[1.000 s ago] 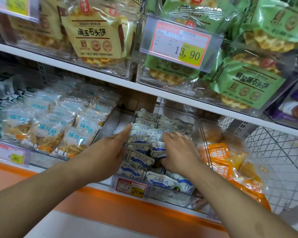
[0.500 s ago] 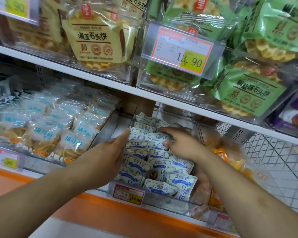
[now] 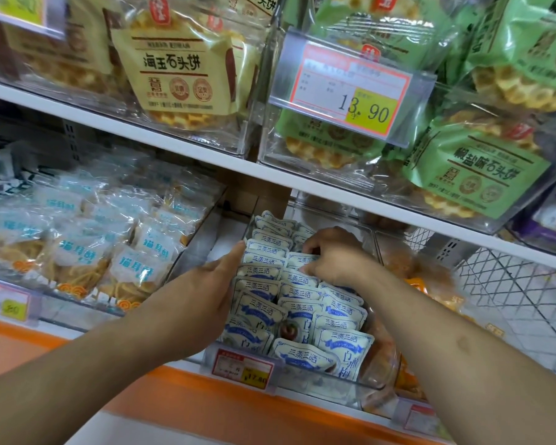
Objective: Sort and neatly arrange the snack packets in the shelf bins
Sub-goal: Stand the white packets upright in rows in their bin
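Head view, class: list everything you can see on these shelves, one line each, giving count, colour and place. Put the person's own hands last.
White-and-blue packets: many, in rows, clear middle bin on lower shelf.
Clear bin: one, transparent, holds those packets.
Pale blue-labelled packets: many, clear with yellow snacks, lower left bin.
Orange packets: several, partly hidden, right of middle bin.
Yellow bags: a few, upper shelf left.
Green bags: several, upper shelf right.
Price tag 13.90: one, red-edged with yellow patch, upper bin front.
Wire basket: one, white, far right.
Left hand: flat against left packet row.
Right hand: fingers curled into packets further back.
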Tool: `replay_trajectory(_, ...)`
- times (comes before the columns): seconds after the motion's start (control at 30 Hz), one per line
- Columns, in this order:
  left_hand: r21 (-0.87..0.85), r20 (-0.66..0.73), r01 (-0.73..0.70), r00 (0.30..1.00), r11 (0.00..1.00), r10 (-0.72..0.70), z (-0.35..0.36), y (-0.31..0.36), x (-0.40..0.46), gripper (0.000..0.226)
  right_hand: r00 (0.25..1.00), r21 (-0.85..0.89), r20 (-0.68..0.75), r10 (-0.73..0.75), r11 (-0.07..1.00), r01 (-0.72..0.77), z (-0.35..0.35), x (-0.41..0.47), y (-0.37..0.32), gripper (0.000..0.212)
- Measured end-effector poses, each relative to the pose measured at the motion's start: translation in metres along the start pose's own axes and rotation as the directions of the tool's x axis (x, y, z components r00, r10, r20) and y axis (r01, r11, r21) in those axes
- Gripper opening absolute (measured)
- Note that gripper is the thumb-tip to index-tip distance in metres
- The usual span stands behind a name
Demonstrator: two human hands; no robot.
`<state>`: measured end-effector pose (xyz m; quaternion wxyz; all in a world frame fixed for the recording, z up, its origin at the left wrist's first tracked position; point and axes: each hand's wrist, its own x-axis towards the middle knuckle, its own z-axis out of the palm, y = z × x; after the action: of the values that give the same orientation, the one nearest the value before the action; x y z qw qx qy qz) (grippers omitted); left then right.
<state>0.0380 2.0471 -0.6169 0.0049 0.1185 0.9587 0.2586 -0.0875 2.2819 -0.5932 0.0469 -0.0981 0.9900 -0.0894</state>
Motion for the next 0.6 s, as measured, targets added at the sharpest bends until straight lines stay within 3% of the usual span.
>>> replay_trajectory(0.07,0.001,0.003,0.007,1.0,1.0,-0.007,0.0,0.0,0.0,0.075,1.0,-0.029,-0.02,0.002,1.0,-0.003,0.0,0.002,0.0,0.015)
replay_trajectory(0.17,-0.014,0.003,0.013,1.0,1.0,-0.013,0.0,0.0,0.0,0.075,0.995,-0.062,-0.095,0.009,0.998,-0.015,0.004,0.002,0.001,0.038)
replay_trajectory(0.3,-0.015,0.0,0.007,1.0,1.0,-0.007,0.002,-0.002,0.0,0.076,0.97,-0.018,-0.242,0.037,0.999,-0.043,0.006,-0.001,0.002,0.024)
replay_trajectory(0.5,0.014,-0.028,-0.015,1.0,1.0,0.015,0.004,-0.005,0.001,0.077,0.995,0.025,-0.092,0.032,0.999,-0.03,0.011,0.0,0.009,0.031)
replay_trajectory(0.57,0.015,-0.027,-0.018,0.999,1.0,0.018,0.004,-0.004,0.001,0.077,0.996,0.134,-0.084,0.01,0.991,0.002,0.007,-0.001,0.014,0.009)
replay_trajectory(0.6,0.014,-0.025,-0.014,1.0,1.0,0.015,0.003,-0.004,0.001,0.077,0.996,0.178,-0.092,0.007,0.984,0.009,0.003,-0.002,0.018,0.015)
